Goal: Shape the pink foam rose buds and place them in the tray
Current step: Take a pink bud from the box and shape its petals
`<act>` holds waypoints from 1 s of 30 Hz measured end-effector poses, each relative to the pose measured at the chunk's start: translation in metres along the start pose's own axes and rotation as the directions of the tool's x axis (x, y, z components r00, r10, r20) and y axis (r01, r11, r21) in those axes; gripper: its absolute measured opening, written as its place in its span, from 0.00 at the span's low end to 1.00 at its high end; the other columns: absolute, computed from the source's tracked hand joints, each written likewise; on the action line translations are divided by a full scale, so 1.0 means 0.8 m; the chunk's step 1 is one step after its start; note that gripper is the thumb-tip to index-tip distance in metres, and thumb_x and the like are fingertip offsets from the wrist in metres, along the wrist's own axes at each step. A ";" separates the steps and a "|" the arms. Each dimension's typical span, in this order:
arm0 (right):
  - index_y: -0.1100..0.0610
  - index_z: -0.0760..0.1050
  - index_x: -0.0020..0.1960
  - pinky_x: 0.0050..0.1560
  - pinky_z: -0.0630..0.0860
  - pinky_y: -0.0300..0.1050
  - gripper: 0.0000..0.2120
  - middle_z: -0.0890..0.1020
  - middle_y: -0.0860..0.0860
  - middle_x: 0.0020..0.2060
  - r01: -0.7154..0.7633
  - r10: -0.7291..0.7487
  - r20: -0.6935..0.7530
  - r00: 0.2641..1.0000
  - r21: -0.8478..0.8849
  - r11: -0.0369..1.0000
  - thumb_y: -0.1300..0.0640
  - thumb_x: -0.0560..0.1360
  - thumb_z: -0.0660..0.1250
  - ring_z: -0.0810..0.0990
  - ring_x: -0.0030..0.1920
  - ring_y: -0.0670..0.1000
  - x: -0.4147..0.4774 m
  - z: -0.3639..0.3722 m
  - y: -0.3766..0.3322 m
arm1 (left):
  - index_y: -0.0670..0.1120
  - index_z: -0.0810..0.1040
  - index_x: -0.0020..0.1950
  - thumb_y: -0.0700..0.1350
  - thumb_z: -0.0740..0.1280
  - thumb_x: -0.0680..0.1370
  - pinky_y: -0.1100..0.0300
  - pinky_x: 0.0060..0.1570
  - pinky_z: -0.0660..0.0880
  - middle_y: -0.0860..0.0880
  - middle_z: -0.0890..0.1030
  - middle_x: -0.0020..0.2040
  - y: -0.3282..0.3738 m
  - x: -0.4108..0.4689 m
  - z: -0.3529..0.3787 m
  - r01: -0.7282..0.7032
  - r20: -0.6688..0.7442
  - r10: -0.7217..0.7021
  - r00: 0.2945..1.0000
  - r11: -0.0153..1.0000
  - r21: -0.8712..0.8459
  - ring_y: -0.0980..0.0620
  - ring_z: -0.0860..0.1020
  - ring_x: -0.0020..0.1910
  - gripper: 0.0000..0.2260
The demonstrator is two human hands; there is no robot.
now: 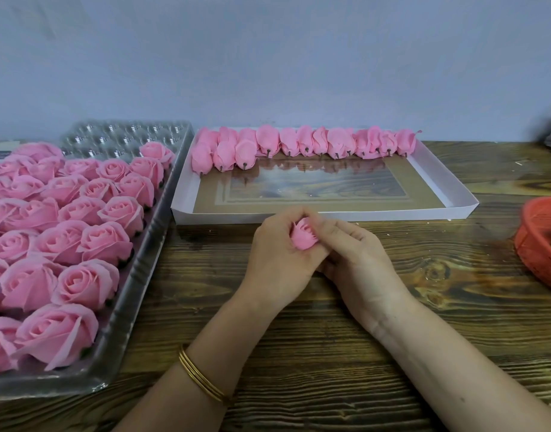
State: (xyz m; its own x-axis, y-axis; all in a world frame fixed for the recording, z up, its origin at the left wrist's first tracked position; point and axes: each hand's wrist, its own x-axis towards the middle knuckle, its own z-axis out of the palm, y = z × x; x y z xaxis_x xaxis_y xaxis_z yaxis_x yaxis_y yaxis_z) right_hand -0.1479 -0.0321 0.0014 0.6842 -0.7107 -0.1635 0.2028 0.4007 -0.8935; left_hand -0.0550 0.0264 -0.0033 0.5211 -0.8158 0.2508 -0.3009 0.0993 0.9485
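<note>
At the centre of the frame, the left hand and right hand met over the table. Both had fingers curled round one pink bud, pinched between them just below the white tray. Along that tray's far edge lay a row of buds. At the left, a clear tray held open roses. At the right edge stood a red basket. Gold bangles circled the left wrist.
</note>
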 end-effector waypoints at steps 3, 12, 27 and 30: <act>0.61 0.82 0.50 0.45 0.75 0.44 0.16 0.83 0.58 0.44 -0.024 0.026 -0.078 0.997 0.029 0.999 0.51 0.77 0.63 0.78 0.45 0.53 0.005 -0.002 0.004 | 0.41 0.80 0.39 0.36 0.74 0.72 0.63 0.34 0.77 0.49 0.82 0.34 -0.001 0.003 0.000 0.044 -0.124 -0.067 0.990 0.982 -0.181 0.57 0.81 0.35 0.04; 0.64 0.76 0.44 0.40 0.73 0.37 0.13 0.77 0.50 0.34 0.248 -0.249 0.057 0.967 -0.445 0.860 0.77 0.65 0.71 0.73 0.36 0.47 -0.004 0.006 0.017 | 0.42 0.78 0.39 0.35 0.73 0.73 0.67 0.27 0.73 0.53 0.76 0.26 -0.001 0.006 0.002 0.097 -0.158 -0.179 0.971 0.901 -0.422 0.59 0.74 0.25 0.06; 0.51 0.73 0.32 0.34 0.72 0.34 0.19 0.77 0.44 0.26 0.401 -0.424 0.076 0.903 -0.509 0.762 0.72 0.65 0.75 0.72 0.30 0.41 -0.003 0.005 0.022 | 0.44 0.78 0.41 0.34 0.71 0.73 0.66 0.27 0.73 0.50 0.75 0.27 0.000 0.005 0.005 0.120 -0.070 -0.187 0.980 0.832 -0.541 0.57 0.74 0.27 0.06; 0.51 0.73 0.31 0.34 0.72 0.34 0.18 0.77 0.45 0.26 0.401 -0.424 0.076 0.902 -0.509 0.762 0.71 0.65 0.75 0.73 0.30 0.41 -0.003 0.004 0.022 | 0.45 0.78 0.40 0.35 0.71 0.74 0.66 0.27 0.73 0.50 0.76 0.27 -0.001 0.006 0.004 0.130 -0.057 -0.194 0.979 0.819 -0.559 0.57 0.75 0.27 0.07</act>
State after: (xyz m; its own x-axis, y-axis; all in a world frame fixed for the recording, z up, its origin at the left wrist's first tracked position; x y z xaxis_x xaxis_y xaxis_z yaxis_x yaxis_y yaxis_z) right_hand -0.1437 -0.0214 -0.0122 0.5849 -0.7671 0.2636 0.0726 -0.2742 -0.9589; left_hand -0.0547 0.0206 -0.0033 0.6143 -0.7857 0.0728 0.2674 0.2941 0.9176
